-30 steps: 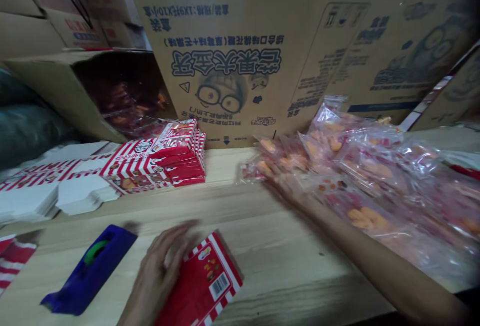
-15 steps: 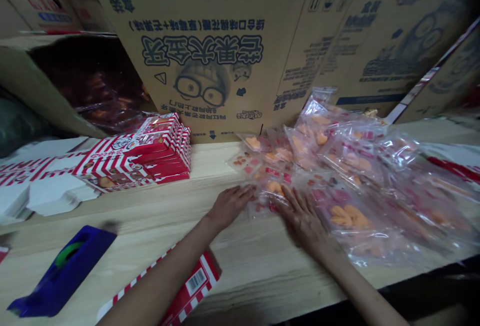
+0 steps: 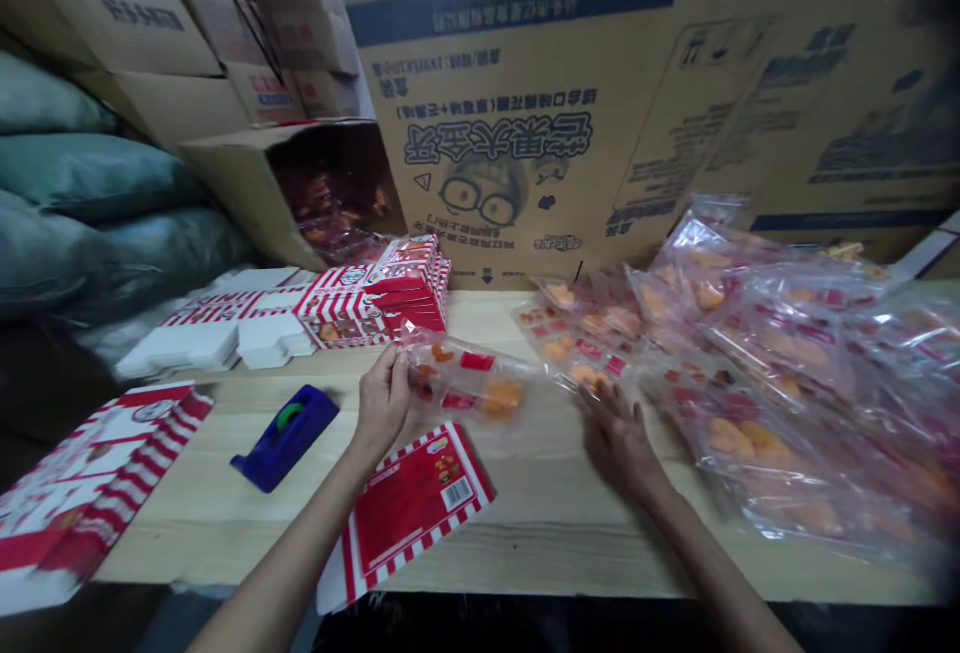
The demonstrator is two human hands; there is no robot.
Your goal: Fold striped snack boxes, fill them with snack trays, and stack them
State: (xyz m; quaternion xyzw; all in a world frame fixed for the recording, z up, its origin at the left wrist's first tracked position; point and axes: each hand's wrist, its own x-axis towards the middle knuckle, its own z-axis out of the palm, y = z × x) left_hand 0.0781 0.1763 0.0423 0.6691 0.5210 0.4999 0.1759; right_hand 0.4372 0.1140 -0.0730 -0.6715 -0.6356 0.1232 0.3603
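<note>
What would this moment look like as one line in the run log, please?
left hand: holds clear packet | right hand: open, by loose packets | nearby: flat red-striped carton, blue tape dispenser

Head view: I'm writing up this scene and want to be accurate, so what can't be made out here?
Bag in the left hand: one end is hidden by the fingers.
Bag pile: blurred, and cut off by the view's right edge.
Open carton: inside too dark to count its contents.
Barcode on the flat red box: digits too small to read.
</note>
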